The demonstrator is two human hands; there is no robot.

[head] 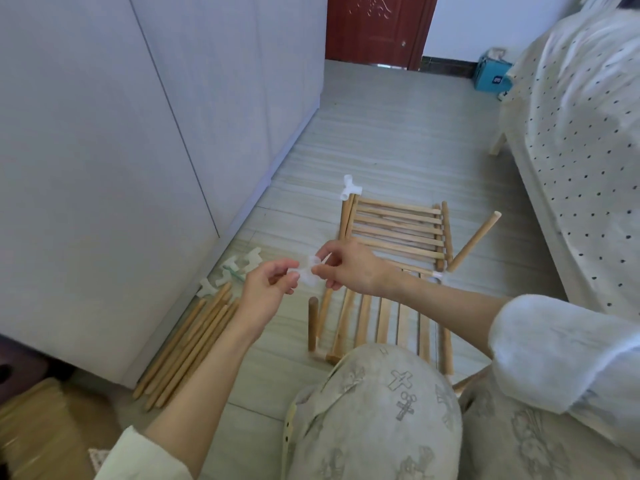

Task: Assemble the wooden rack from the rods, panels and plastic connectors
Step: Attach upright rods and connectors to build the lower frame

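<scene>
Both the left hand (268,289) and the right hand (348,268) pinched one translucent plastic connector (308,273) above the floor (398,140). Its sockets probably needed aligning with a rod end before pressing on.

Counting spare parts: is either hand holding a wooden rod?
No; both hands, left and right, pinch a white plastic connector.

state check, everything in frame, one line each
left hand: pinching white connector
right hand: pinching same connector
loose rods: lying bundled by wardrobe
spare connectors: loose on floor
far slatted panel: flat, connector fitted at corner
door: closed
</scene>
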